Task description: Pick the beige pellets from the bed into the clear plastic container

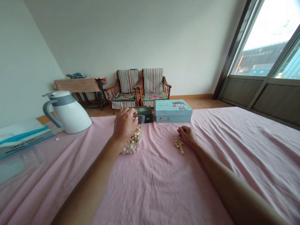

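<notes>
A clear plastic container (141, 132) holds many small, pale, roundish pieces like nuts (134, 138). My left hand (126, 122) lies over its far left part, fingers curled and closed at the far rim. The palm side of that hand and part of the container are hidden. On the pink cloth to the right, a small cluster of the same pale pieces (178, 143) lies loose. Just beyond and beside this cluster rests my right hand (187, 134), low on the cloth with its fingers bent together. Whatever may be between those fingertips is too small to make out.
Behind the container stand a black box (146, 114) and a light blue box (173, 116). A white and grey jug (70, 114) is at the left, near a tissue pack (23, 142) and a clear plastic lid or tray (14, 170). The pink tablecloth (159, 187) is wrinkled.
</notes>
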Motion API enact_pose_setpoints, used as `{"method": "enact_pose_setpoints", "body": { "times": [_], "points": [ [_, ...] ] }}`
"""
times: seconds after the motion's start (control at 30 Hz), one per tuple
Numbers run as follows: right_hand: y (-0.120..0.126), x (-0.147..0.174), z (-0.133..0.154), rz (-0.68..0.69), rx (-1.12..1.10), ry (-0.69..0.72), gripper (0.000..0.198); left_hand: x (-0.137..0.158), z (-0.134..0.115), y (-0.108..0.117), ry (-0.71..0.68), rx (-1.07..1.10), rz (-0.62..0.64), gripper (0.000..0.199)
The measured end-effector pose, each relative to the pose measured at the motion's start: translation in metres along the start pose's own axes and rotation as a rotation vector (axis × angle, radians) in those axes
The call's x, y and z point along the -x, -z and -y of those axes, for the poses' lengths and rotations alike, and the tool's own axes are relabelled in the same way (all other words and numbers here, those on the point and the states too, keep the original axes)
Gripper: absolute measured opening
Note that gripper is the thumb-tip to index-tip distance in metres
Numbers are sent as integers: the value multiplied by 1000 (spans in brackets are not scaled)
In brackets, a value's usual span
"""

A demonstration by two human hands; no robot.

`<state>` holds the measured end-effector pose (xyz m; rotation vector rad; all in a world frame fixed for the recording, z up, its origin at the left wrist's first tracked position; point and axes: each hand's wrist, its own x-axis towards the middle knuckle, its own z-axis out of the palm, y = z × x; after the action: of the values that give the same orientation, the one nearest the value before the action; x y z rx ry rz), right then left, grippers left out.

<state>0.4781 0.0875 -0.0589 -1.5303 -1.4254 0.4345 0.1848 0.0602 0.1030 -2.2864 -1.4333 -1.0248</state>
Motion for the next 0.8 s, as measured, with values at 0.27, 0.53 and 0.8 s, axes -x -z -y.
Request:
{"method": "enact_pose_setpoints", "body": {
  "times": [0.27,0.53,0.8],
  "points": [
    [1,2,5,-2,1,-9,36,35,-66,-51,-337,211,291,9],
    [-1,0,4,-19,-25,-3,35,60,-96,-110,-359,300,521,13],
    [0,2,7,-23,-40,-14,35,67,-102,-111,-358,369,523,12]
  ]
}}
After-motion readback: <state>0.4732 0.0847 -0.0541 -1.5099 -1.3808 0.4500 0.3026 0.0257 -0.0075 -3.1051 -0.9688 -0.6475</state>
